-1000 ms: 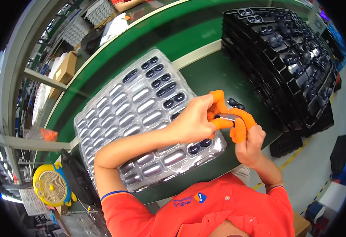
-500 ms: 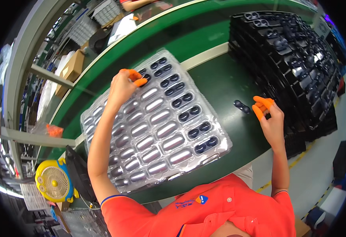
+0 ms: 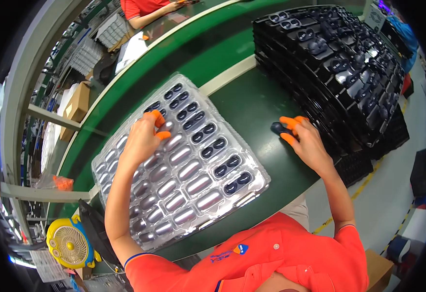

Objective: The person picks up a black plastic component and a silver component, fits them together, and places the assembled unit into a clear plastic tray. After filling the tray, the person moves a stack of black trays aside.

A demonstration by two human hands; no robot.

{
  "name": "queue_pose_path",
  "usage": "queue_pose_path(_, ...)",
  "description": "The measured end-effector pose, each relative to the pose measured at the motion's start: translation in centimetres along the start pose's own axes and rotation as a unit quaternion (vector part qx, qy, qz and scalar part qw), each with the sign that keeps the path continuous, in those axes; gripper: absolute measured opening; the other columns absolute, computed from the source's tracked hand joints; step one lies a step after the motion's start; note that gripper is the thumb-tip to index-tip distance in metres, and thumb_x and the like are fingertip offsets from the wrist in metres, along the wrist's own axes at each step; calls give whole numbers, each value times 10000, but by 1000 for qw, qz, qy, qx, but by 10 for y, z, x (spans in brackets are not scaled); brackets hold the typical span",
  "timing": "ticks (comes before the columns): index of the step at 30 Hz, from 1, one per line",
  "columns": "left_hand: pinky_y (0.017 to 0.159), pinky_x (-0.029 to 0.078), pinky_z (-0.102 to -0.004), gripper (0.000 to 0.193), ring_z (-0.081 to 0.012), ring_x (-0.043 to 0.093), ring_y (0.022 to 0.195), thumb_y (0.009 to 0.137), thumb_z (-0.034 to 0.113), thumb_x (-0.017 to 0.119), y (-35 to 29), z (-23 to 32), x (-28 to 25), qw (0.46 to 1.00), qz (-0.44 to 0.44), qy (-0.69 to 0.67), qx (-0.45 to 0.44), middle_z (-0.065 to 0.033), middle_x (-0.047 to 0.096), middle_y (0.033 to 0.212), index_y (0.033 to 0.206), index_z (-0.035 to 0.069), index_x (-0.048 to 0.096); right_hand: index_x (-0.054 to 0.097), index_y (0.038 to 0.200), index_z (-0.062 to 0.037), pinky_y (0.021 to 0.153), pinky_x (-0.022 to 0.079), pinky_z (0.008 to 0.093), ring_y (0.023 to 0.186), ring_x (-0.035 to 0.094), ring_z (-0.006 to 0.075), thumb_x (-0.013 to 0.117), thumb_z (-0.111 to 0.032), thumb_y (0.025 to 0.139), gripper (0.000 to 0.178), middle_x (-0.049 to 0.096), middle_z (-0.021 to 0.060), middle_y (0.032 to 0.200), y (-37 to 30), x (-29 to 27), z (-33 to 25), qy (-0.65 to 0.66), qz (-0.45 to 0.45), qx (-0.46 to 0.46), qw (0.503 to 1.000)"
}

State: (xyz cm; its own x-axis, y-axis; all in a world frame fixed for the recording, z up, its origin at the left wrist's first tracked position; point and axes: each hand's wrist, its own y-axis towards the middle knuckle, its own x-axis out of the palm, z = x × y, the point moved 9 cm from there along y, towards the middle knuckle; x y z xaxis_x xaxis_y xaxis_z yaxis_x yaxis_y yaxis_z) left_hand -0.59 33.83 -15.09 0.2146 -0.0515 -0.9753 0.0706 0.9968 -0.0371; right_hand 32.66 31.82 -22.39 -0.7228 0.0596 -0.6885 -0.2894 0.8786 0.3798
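Orange finger covers sit on the fingertips of both my hands. My left hand (image 3: 144,136) is over a clear plastic blister tray (image 3: 252,163), its thumb and fingers apart and nothing seen between them. Right beside its fingertips, a dark two-lobed part (image 3: 152,106) lies in a pocket. Several more such dark glossy parts (image 3: 214,148) fill the right-hand columns of the tray; the pockets to the left look bare and silvery. On the green tabletop right of the tray, my right hand (image 3: 308,143) has its thumb and fingers closed around a loose dark two-lobed part (image 3: 278,128).
A tall stack of black trays (image 3: 315,92) bearing many dark parts stands at the right. A yellow and blue fan (image 3: 71,245) is at the lower left, beside a black bag (image 3: 97,231). Past the green partition (image 3: 193,56), another person's arm (image 3: 152,17) shows.
My right hand has moved left and closed on the loose dark part, which lay on the table before. My left hand has drawn back slightly from the part in the tray. The view has shifted.
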Motion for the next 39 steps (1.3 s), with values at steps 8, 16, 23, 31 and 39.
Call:
queue_pose_path(8, 699, 500, -296, 404, -165, 597, 753, 738, -4, 674, 17, 21, -35, 961, 6, -276, 21, -83, 596, 883, 1119, -12, 540, 588, 1107, 7, 613, 455, 241, 716, 562, 126, 562, -35, 862, 250, 584, 79, 911, -10, -9, 8, 187, 35, 107, 976)
queue_pose_path(16, 790, 520, -301, 384, -184, 619, 897, 799, -67, 599, 2, 150, 38, 793, -207, -549, 165, -109, 598, 1042, 1169, -21, 512, 620, 1033, 36, 654, 459, 223, 770, 564, 104, 580, 2, 844, 196, 596, 71, 903, 0, -28, -29, 385, 108, 128, 908)
queue_pose_path(23, 797, 528, -330, 366, -231, 631, 909, 828, -33, 590, -12, 178, 74, 707, -281, -632, 149, -142, 584, 1067, 1179, -25, 485, 642, 975, 46, 675, 460, 229, 772, 572, 137, 620, 45, 790, 186, 598, 94, 888, -6, -40, -52, 231, 183, 5, 955)
queue_pose_path(31, 812, 516, -349, 397, -290, 615, 933, 834, -10, 584, -6, 168, 93, 591, -315, -742, 26, -157, 560, 1114, 1206, -32, 445, 644, 978, 40, 695, 458, 240, 790, 571, 164, 628, 71, 769, 212, 588, 102, 897, -5, -39, -54, 248, 214, 6, 945)
queue_pose_path(39, 890, 480, -302, 357, -181, 562, 1004, 802, -88, 582, -15, 174, 86, 642, -317, -684, 136, -91, 511, 1087, 1135, -12, 477, 644, 975, 39, 686, 453, 236, 767, 561, 159, 642, 84, 754, 226, 577, 102, 919, 0, -40, -73, 261, 239, -38, 935)
